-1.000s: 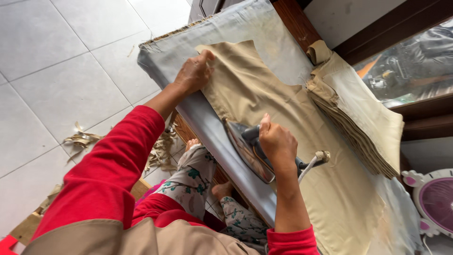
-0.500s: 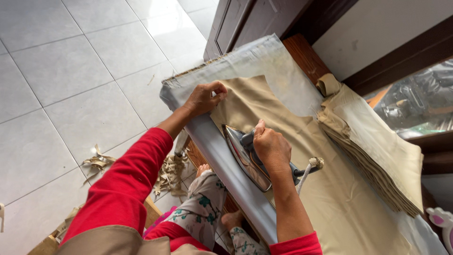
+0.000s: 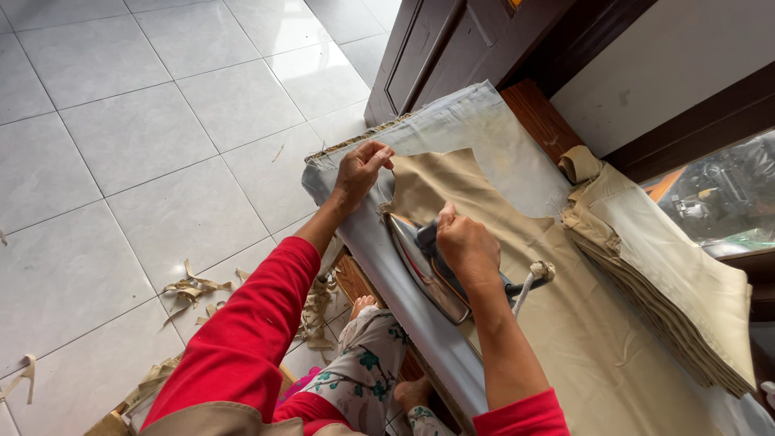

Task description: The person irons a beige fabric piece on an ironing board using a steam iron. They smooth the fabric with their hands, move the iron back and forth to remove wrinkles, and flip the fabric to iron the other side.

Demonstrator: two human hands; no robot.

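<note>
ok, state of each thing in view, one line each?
left hand: pressed on the edge of the tan fabric piece, pinning it.
right hand: closed around the iron handle.
iron: soleplate tilted up on its side.
tan fabric piece: spread flat on the padded board.
stack of cut pieces: piled on the board's far side.
fabric scraps: scattered on the floor.

Pale grey tiled floor (image 3: 161, 121) in daylight, dark wooden door (image 3: 452, 48), white wall (image 3: 646, 56), window (image 3: 718, 194) at right
</note>
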